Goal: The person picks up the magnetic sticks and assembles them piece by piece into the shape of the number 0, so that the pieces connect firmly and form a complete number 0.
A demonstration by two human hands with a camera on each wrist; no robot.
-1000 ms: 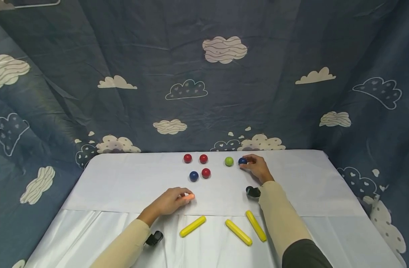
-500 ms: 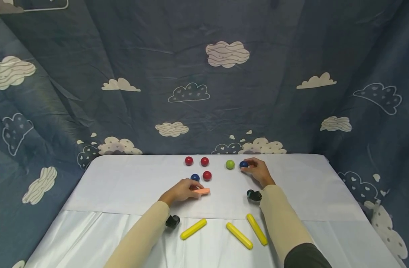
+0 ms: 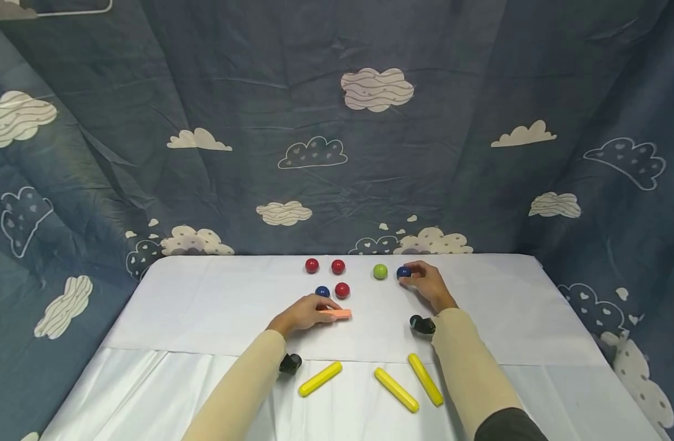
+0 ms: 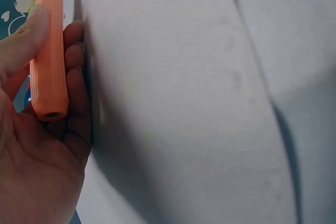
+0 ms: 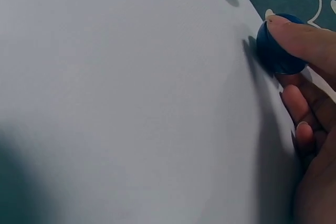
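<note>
Left hand (image 3: 308, 312) grips 1 orange stick (image 4: 51, 66); right hand (image 3: 429, 286), farther forward, pinches 1 blue ball (image 3: 403, 272) near 1 green ball (image 3: 380, 271).

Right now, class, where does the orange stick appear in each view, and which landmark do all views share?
Head: the orange stick is below centre, pinched in the left hand.
Left wrist: upper left, nearly upright.
Right wrist: not in it.
Shared landmark: the white tabletop.
</note>
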